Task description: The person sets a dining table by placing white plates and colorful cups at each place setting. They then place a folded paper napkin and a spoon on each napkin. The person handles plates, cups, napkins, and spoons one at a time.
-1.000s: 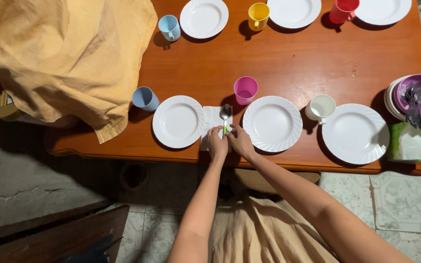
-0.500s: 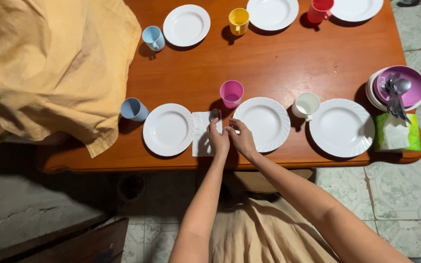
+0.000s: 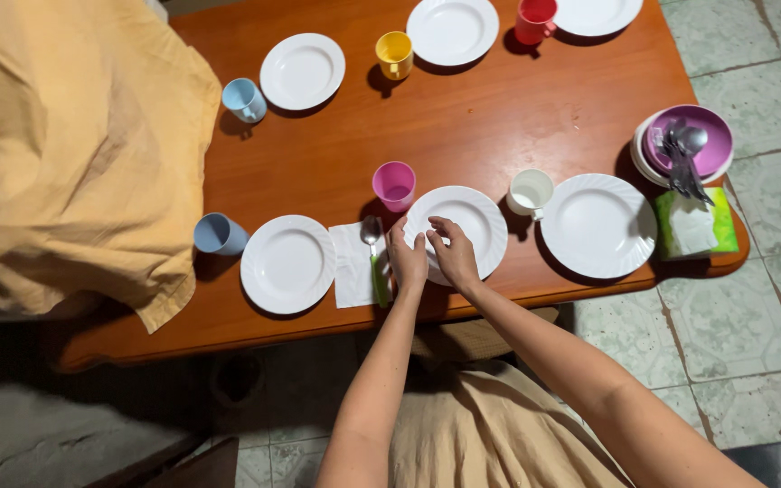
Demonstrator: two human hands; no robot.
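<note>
The person's left hand (image 3: 407, 262) is resting at the left rim of the middle white plate (image 3: 479, 217), with its fingers loosely spread and nothing pinched between them. The right hand (image 3: 454, 258) is hovering just beside it over the plate's near edge, fingers bent and parted, also holding nothing; I cannot tell whether its fingertips are touching the plate.

A spoon (image 3: 373, 248) with a green handle is lying on a white napkin (image 3: 352, 267), just to the left of the left hand and between this plate and the next plate (image 3: 287, 264). A pink cup (image 3: 394, 185) is standing right behind the spoon.

Judging by this layout, the work in hand is the laying of this one place, and the hands seem to be squaring the plate against the napkin. Any further nudge is calling for a light touch, since the napkin is thin, the spoon is lying loose on it, and the plate is sitting near the edge of the tabletop (image 3: 463, 117).

At the far right a purple bowl (image 3: 711, 136) is holding more spoons.
</note>
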